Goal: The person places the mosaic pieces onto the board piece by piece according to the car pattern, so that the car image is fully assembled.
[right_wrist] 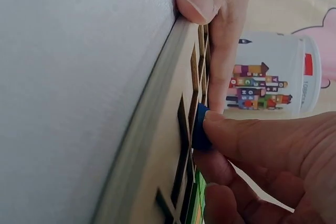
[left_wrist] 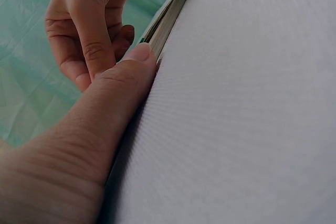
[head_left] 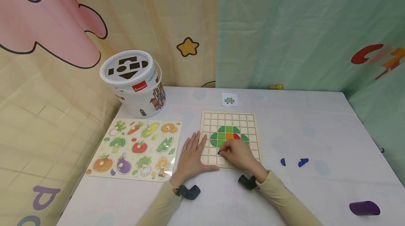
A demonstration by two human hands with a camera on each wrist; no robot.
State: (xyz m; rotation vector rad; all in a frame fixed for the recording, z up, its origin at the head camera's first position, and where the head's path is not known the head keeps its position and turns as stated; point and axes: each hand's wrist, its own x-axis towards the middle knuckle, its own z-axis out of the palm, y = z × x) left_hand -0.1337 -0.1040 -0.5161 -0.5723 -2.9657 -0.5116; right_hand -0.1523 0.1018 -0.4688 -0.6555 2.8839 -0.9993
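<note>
A wooden grid board lies on the table with green, orange and red tiles forming a shape in its middle. My right hand pinches a small blue piece and holds it against a cell near the board's front edge. My left hand lies flat with straight fingers on the board's left edge; its thumb presses beside the board's corner. Two loose blue pieces lie on the table to the right of the board.
A vegetable peg puzzle sits to the left of the board, with a white shape-sorter bucket behind it. A small picture card lies behind the board. A purple cylinder rests at the front right. Curtains hang behind.
</note>
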